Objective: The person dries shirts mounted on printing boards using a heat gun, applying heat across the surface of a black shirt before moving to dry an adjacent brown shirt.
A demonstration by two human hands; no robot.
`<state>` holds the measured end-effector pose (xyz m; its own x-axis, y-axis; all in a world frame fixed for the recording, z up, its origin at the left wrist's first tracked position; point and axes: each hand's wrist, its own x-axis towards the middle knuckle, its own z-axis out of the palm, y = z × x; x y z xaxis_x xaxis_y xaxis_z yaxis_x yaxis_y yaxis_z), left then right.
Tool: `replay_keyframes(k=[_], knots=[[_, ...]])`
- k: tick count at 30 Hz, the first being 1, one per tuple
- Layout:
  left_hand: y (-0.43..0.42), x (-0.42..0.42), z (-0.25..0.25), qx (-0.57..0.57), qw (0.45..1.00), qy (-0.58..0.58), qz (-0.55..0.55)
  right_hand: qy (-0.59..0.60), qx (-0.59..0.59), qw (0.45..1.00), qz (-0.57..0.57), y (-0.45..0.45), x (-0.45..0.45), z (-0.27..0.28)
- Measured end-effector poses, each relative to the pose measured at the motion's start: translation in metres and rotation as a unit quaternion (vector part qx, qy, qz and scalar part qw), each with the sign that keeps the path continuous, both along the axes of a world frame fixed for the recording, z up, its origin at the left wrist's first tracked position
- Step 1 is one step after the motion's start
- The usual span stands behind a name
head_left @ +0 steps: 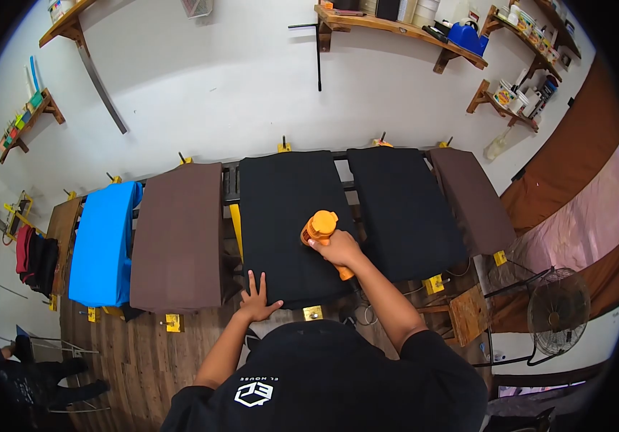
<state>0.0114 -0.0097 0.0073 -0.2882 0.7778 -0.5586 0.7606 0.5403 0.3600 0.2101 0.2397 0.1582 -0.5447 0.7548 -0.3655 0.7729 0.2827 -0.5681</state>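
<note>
My right hand [338, 250] is wrapped round the handle of an orange heat gun [321, 225], held over a black T-shirt [288, 187] stretched flat on a board. A cord trails from the handle's lower end. At that shirt's near left corner, my left hand [257, 300] lies with its fingers spread on the cloth. To the right is a second black shirt [399, 209], and beyond it a brown one [471, 198]. On the left side are a wider brown shirt [180, 237] and a bright blue shirt [104, 241], each pulled over its own board.
Yellow clamps [312, 313] line both ends of the boards. A standing fan [558, 309] and a wooden stool [470, 317] are at right. Wall shelves [403, 29] carry bottles and tubs. Folded dark cloth [38, 259] sits far left, with another person [43, 381] below.
</note>
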Motion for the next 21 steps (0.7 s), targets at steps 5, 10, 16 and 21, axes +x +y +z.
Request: replay_keyframes(k=[5,10,16,21], knots=[[0.001,0.000,0.003,-0.012,1.000,-0.005,0.004,0.018,-0.006,1.000,-0.012,0.002,0.000,-0.011],[0.002,0.000,0.000,-0.016,1.000,0.002,-0.004,0.035,-0.012,0.999,-0.021,0.002,-0.002,-0.009],[0.002,-0.002,0.002,-0.017,1.000,-0.008,-0.008,0.057,-0.044,0.997,-0.023,0.006,-0.002,-0.006],[0.002,-0.003,0.002,-0.015,1.000,-0.008,-0.004,0.087,-0.014,0.994,-0.070,0.003,0.017,-0.003]])
